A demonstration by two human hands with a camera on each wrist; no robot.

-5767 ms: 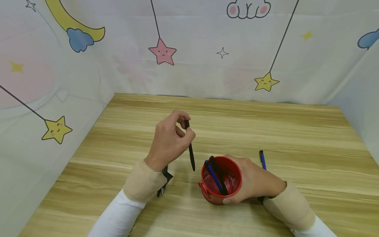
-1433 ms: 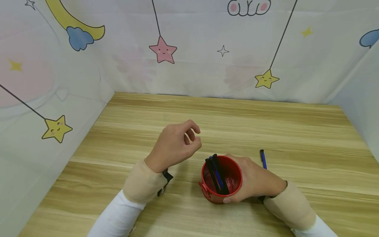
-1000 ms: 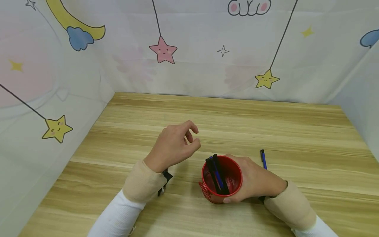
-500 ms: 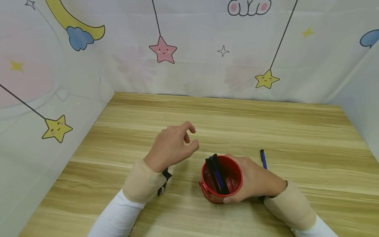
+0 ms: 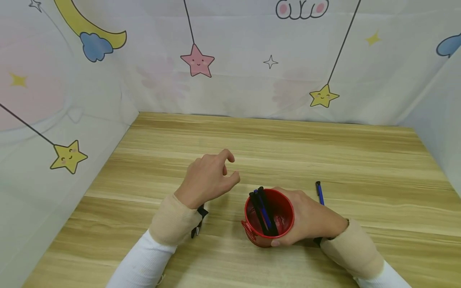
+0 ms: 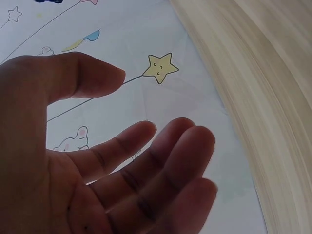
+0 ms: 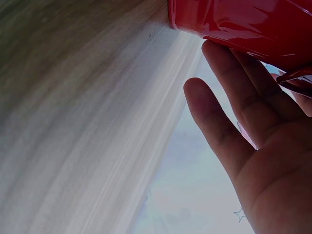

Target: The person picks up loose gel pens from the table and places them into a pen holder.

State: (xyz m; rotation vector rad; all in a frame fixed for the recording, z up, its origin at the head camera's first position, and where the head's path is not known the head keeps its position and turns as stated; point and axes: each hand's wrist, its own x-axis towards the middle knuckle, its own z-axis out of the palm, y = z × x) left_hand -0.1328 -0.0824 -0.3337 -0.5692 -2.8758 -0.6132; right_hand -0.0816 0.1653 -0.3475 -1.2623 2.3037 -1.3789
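The left hand (image 5: 207, 178) hangs mid-frame, fingers softly bent, thumb apart, with nothing in it. The right hand (image 5: 309, 216), lower and to the right, curls round the side of the red cup (image 5: 285, 208), low in the middle. Three pens (image 5: 265, 216) lean at the cup's left edge. A small gap sits between the left hand and the cup, and a wide strip of table (image 5: 273, 150) runs from both up to the wall (image 5: 234, 94). The right hand hides the low end of a blue pen (image 5: 320, 193). Dark pens (image 5: 195, 231) peek out beside the left cuff (image 5: 173, 222), well in from the table's left edge.
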